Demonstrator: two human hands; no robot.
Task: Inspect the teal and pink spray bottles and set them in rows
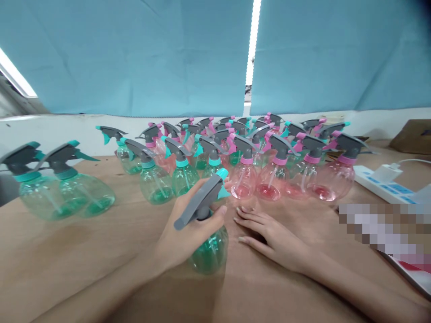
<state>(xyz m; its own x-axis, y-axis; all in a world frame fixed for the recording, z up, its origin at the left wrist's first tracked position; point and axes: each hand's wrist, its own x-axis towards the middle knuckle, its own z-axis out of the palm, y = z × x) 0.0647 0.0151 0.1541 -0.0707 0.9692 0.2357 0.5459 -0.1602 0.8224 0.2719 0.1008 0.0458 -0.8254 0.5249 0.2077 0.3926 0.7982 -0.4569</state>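
In the head view my left hand is wrapped round the neck of a green spray bottle with a grey trigger head and a turquoise nozzle. The bottle is near the middle of the table, and its neck is partly hidden by my fingers. Just to the right, my right hand lies palm down on the tabletop, fingers stretched out, holding nothing. Beyond my hands stand pink spray bottles on the right and other green spray bottles on the left.
Two more green bottles stand at the left of the brown table. A white power strip with a plugged-in charger lies at the right. Below it is a pixelated, blurred object. A blue curtain hangs behind.
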